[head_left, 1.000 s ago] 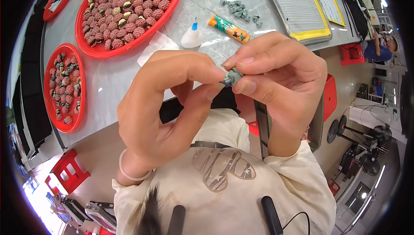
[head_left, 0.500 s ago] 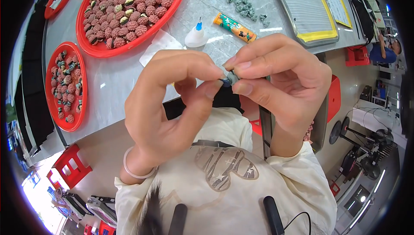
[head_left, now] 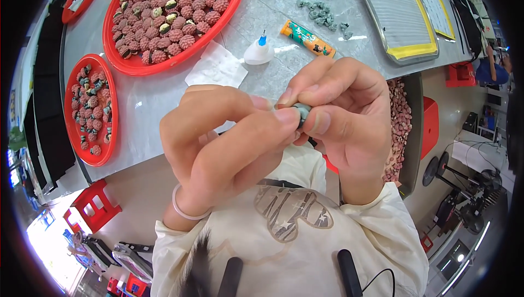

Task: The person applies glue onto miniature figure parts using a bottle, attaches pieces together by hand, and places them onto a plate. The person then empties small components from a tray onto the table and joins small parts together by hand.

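Note:
A small grey-green piece point(head_left: 302, 111) with a dark underside is pinched between the fingertips of both hands, above the table's near edge. My left hand point(head_left: 224, 139) is closed, its thumb and fingers against the piece's left side. My right hand point(head_left: 349, 111) is closed too, with thumb and forefinger pressed on its right side. The fingers cover much of the piece, so its full shape is hidden. Beyond the hands stand a white squeeze bottle point(head_left: 258, 53) with a blue needle tip and a green-and-orange tube point(head_left: 307, 38). Several similar grey-green pieces point(head_left: 322, 13) lie loose farther back.
A large red tray point(head_left: 233, 13) of pink bumpy pieces stands at the far left, a smaller red tray point(head_left: 113, 133) nearer. A white tissue point(head_left: 218, 67) lies before them. A yellow-edged ribbed tray point(head_left: 406, 51) is at far right. Below the table, a bin point(head_left: 416, 133) holds pink pieces.
Both hands have shifted slightly nearer my body, and the left fingers have folded closer around the piece. The piece has turned, showing its rounded grey-green side. The view has shifted a little.

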The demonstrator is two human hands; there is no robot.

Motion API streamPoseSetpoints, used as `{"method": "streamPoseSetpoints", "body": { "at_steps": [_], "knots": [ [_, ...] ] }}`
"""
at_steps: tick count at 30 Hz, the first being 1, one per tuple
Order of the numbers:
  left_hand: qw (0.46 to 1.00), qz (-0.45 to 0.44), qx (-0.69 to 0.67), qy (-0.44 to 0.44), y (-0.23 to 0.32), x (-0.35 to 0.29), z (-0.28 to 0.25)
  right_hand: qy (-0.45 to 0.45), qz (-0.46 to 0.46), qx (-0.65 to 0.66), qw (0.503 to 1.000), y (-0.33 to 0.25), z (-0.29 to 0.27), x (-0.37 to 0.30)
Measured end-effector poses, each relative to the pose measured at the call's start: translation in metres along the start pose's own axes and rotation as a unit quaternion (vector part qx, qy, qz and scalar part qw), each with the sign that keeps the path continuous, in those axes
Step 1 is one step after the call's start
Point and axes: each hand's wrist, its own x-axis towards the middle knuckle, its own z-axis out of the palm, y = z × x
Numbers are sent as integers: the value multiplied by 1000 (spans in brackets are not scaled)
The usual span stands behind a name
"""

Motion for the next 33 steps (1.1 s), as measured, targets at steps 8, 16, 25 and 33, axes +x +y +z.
{"method": "streamPoseSetpoints", "body": {
  "at_steps": [8,16,25,33],
  "knots": [
    [987,-101,-123,3,0,-6,6,-11,8,15,1000,-1,-1,3],
    [984,-100,-149,-12,-4,1,10,36,68,70,995,1,-5,1],
    [997,-79,1,-6,-53,44,-29,201,-41,-361,910,-41,-84,44],
    [962,-194,26,-190,-144,131,-9,178,-55,-674,715,-26,-118,79]
  ]
}}
